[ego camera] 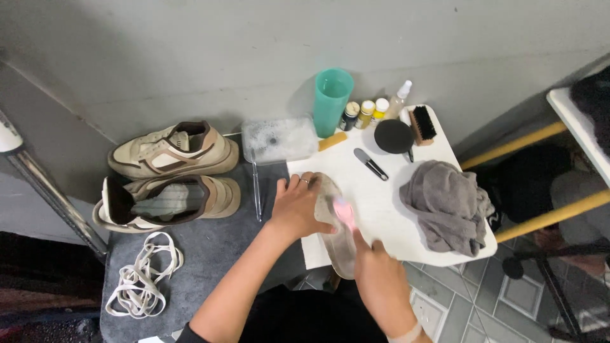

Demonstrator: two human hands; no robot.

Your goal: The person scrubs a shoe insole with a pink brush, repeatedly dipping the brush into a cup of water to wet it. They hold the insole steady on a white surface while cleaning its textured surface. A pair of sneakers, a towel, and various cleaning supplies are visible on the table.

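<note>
Grips [298,206] — white table [381,203], grey wall [254,51]

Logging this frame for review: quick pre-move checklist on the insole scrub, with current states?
1. Left hand flat on the insole, pinning it to the white table: ok.
2. Right hand holding the pink brush, bristles on the insole: ok.
3. Insole fully supported: not ok, its near end hangs over the table edge.
4. Soapy water tub close by: ok.
5. Grey cloth within reach on the table: ok.
6. Insole already clean: cannot tell.
</note>
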